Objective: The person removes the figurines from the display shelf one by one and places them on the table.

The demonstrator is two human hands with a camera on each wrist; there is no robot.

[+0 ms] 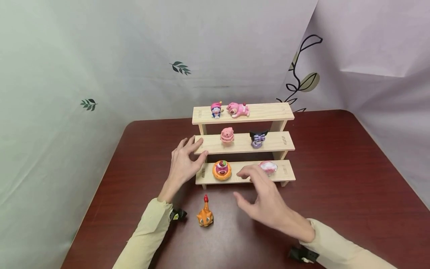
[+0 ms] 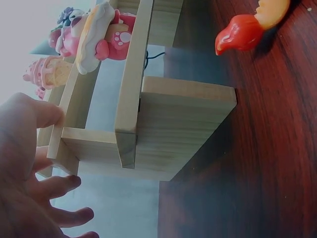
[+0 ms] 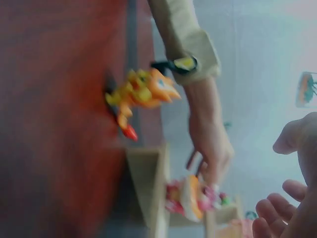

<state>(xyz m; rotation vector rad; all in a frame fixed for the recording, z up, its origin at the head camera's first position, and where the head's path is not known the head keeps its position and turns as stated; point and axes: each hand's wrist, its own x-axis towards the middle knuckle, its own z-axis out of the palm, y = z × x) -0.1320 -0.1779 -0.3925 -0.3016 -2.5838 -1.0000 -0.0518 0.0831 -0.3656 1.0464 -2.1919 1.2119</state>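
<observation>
A three-tier wooden display shelf [image 1: 275, 111] carries small figurines. My left hand [image 1: 184, 160] touches the left end of its middle board, thumb at the front edge and forefinger on top; the other fingers spread past the end in the left wrist view. My right hand [image 1: 265, 201] hovers before the bottom board with nothing in it, thumb apart from loosely bent fingers. Nearest it is a pink-and-white figurine [image 1: 268, 167], partly behind the fingers. On the table between my forearms stands an orange dragon-like figurine [image 1: 205, 216] with a red-tipped tail, also in the right wrist view [image 3: 148, 91].
The top board holds a blue figurine in a pink hat [image 1: 216, 110] and a lying pink bear [image 1: 238, 110]. A pink figurine [image 1: 227, 136] and a black-and-purple one [image 1: 258, 139] occupy the middle. An orange ring-shaped figurine [image 1: 222, 170] sits lower left. Behind hangs a pale patterned curtain [image 1: 134, 56].
</observation>
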